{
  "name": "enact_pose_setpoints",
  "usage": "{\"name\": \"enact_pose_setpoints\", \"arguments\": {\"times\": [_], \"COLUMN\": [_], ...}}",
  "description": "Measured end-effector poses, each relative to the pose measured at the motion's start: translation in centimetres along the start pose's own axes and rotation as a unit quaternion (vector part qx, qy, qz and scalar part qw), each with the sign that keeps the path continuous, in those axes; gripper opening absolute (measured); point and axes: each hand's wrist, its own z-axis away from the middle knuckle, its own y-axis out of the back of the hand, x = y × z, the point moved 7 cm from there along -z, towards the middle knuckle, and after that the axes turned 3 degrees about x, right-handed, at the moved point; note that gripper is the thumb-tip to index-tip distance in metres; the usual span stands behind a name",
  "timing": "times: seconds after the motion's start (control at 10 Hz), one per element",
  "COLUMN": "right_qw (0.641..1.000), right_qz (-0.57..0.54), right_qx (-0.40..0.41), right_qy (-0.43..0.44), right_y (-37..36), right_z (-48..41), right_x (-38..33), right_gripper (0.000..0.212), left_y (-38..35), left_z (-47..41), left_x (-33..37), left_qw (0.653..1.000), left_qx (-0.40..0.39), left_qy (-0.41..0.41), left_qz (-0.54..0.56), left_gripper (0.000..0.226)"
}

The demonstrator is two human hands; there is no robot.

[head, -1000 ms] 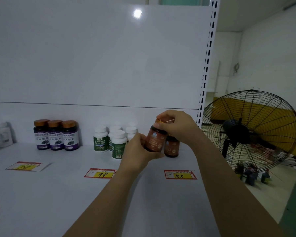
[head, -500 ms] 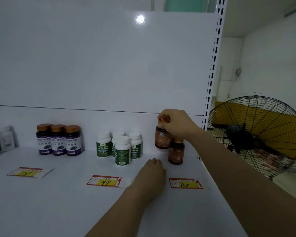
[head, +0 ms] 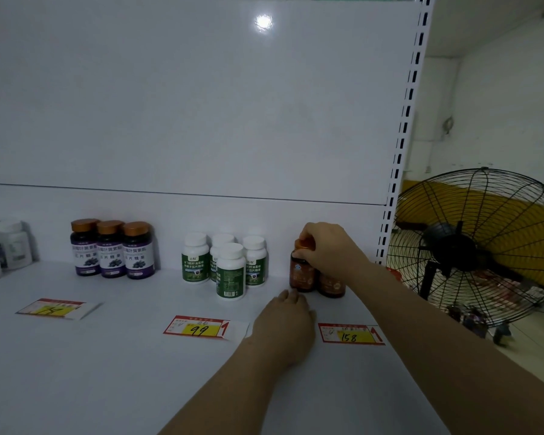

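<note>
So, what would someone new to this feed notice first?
Most likely the right hand gripping a brown bottle by its top at the back right of the white shelf. The bottle is beside a second brown bottle and behind the 158 price tag. The left hand lies open on the shelf just in front, and a big black fan stands off the shelf's right end.

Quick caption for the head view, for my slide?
Right hand grips the cap of a brown bottle beside a second bottle on the shelf; left hand rests in front.
</note>
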Motion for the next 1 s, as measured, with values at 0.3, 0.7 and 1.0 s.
{"name": "enact_pose_setpoints", "arguments": {"times": [0.3, 0.7, 1.0], "right_qw": [0.998, 0.996, 0.997], "right_qz": [0.012, 0.048, 0.058], "right_qx": [0.061, 0.056, 0.008], "right_qy": [0.025, 0.050, 0.041], "right_y": [-0.3, -0.5, 2.3], "right_z": [0.8, 1.3, 2.9], "right_x": [0.4, 0.1, 0.0], "right_gripper": [0.035, 0.040, 0.043], "left_y": [-0.6, 0.7, 3.1], "left_z": [-0.3, 0.7, 1.4], "left_x": [-0.3, 0.5, 0.3], "left_qw": [1.000, 1.000, 0.993], "left_qx": [-0.006, 0.011, 0.064], "left_qy": [0.001, 0.002, 0.088], "left_qz": [-0.008, -0.006, 0.039], "left_gripper": [0.052, 0.052, 0.031]}}
